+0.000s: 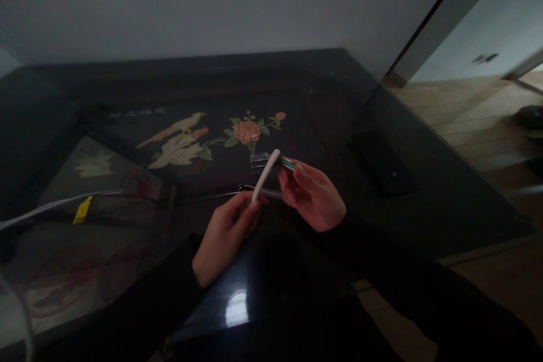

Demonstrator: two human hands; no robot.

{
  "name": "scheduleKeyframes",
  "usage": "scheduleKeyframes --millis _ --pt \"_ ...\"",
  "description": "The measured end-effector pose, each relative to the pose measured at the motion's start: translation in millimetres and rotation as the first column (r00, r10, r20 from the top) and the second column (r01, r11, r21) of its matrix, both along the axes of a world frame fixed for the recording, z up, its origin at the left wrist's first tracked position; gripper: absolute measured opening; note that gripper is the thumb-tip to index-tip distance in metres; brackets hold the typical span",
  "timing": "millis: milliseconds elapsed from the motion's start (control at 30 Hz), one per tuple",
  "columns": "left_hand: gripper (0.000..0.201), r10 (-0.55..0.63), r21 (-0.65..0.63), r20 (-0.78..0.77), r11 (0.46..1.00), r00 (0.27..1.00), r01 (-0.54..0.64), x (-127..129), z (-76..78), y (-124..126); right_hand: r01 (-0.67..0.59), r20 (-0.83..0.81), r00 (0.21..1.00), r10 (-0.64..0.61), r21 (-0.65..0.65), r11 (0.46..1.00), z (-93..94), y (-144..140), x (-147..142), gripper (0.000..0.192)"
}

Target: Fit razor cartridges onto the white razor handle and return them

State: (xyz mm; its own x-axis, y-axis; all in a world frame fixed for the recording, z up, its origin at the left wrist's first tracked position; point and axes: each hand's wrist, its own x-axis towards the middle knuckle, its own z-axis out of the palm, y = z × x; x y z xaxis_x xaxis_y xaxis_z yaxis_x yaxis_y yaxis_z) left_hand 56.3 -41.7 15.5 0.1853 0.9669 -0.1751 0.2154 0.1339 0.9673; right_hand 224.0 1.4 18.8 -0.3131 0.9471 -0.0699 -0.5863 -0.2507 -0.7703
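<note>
Left hand (224, 232): bare, no ring or watch is seen.
Right hand (314, 195): bare, no jewellery is seen.
Sleeves (139, 305): long, black, plain, worn down to both wrists.
Markings: none can be made out.

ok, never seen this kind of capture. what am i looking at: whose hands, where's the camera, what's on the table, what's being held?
There is one picture, from a camera worn on a person's head, looking forward and down at their own two bare hands; there is no robot. The left hand pinches a white cable. The right hand grips coloured wires that end at a small metal connector. Below is a dark glossy table with an inlaid bird and flower. On it lie a black flat device at right, and a white cord with a yellow tag at left. The room is dim, so finer detail is unclear.
</note>
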Motion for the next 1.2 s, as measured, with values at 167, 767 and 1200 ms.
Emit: scheduleKeyframes --millis 167,767,1200 --pt "0.031 -0.041 0.005 0.008 0.999 0.999 0.041 0.4 0.7 0.4 0.014 -0.001 1.0 -0.014 -0.011 1.0 -0.1 0.0 -1.1 0.035" --pt "0.028 -0.122 -0.002 0.02 0.993 0.992 0.122 3.6 -0.3 -6.6 0.038 0.007 0.999 -0.038 -0.012 0.999 -1.9 -0.7 -3.4 0.04" --pt "0.028 -0.056 -0.013 0.009 0.998 0.998 0.056 3.2 -5.1 -2.1 0.047 -0.004 0.999 -0.047 -0.004 0.999 -2.9 -3.3 -3.9 0.034"
